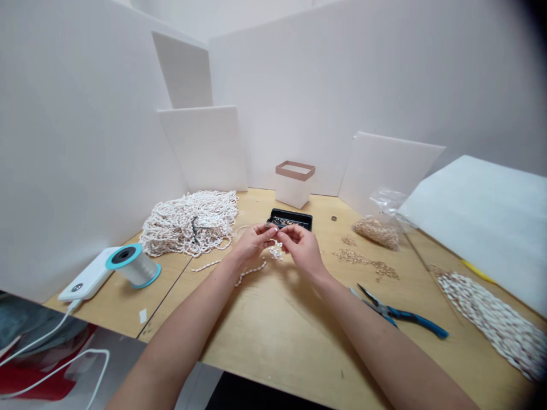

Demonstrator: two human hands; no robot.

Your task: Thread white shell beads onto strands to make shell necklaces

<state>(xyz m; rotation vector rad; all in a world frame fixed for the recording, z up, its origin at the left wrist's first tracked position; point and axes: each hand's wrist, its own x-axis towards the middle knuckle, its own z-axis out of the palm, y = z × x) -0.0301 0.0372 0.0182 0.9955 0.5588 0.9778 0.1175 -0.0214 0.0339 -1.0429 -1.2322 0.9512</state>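
Note:
My left hand [253,241] and my right hand [301,245] meet over the middle of the wooden table [273,330], fingertips pinched together on a short strand of white beads [276,250]. The strand hangs down between them, and its loose end [250,272] lies on the table under my left wrist. Just behind my fingers sits a small black tray [290,218] with tiny pieces in it.
A big heap of white bead strands [190,223] lies at the left. A teal spool of clear thread [133,265] and a white power bank [88,281] sit at the left edge. Blue-handled pliers [399,313], scattered tan bits [367,263], a plastic bag [378,228] and laid-out strands [496,322] are at the right. A white box [294,183] stands behind.

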